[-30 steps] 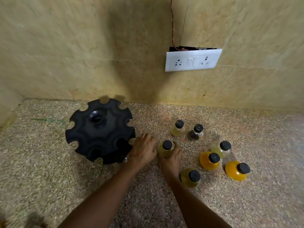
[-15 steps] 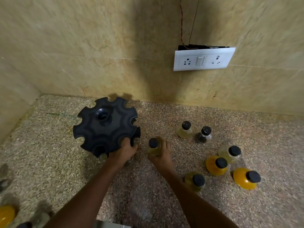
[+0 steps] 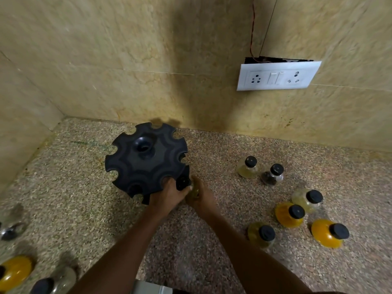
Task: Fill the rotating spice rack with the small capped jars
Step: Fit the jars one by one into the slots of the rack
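Observation:
The black rotating spice rack stands on the speckled counter near the back wall, its notched top showing open slots. My left hand grips the rack's near right edge. My right hand holds a small yellowish jar with a black cap pressed against a slot at that edge; the jar is mostly hidden between my hands. Several more capped jars stand to the right, among them a pale one, a dark one and an orange one.
More jars sit at the lower left, including an orange jar and a clear one. A white socket plate hangs on the tiled back wall. A side wall closes off the left.
My right hand has carried the yellowish jar left from the cluster up to the rack's edge. My left hand shifted onto the rack's rim. The camera view swung left.

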Motion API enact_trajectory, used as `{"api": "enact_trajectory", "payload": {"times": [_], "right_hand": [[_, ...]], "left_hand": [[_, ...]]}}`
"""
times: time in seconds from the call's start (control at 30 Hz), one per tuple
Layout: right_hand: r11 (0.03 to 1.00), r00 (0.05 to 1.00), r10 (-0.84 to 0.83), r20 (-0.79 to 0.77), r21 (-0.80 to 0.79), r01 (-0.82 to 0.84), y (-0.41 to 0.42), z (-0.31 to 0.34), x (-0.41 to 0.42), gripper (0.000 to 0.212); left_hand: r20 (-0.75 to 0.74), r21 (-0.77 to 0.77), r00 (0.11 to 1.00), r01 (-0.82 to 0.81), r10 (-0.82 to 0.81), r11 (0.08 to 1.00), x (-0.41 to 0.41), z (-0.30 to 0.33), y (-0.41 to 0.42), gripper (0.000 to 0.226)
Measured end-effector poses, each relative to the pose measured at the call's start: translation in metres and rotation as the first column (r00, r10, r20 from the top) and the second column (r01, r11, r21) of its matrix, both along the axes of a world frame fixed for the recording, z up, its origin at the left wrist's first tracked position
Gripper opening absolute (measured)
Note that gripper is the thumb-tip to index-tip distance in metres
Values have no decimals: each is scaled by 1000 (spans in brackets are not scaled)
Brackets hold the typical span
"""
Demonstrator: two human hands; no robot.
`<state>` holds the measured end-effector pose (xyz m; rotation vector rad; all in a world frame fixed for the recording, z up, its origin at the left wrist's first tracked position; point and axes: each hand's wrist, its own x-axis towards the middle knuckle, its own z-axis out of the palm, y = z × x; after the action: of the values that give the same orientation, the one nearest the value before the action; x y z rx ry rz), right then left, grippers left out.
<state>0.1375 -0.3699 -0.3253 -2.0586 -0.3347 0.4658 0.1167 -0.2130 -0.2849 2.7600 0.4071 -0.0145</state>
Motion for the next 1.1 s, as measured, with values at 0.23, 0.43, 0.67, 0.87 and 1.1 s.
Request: {"api": "enact_trajectory", "payload": {"times": [0.23,0.43,0.67,0.87,1.1], "right_hand": [[995,998,-62,9,85,61,13,-6,-8,74],[984,992,-118,40,139,112,30,-11,-15,68],[995,995,-95,40,20,95,0,-17,-30,87],[966,970,-242,-23,-96,238,-70,-19,-94,38],[755,779,-627,-1,-246,607,-154,-7,-170,24]], "left_hand": [[64,76,998,-9,5,997,-6,9,-6,87],[75,37,997,-8,5,999,-11,16,-4,79],[40,52,994,97,-99,994,-9,21,-9,75],[159,92,900,395,-405,914,-19,4,-80,64],[-152,-90,836,520,-528,849,-36,-47,-128,94]]}}
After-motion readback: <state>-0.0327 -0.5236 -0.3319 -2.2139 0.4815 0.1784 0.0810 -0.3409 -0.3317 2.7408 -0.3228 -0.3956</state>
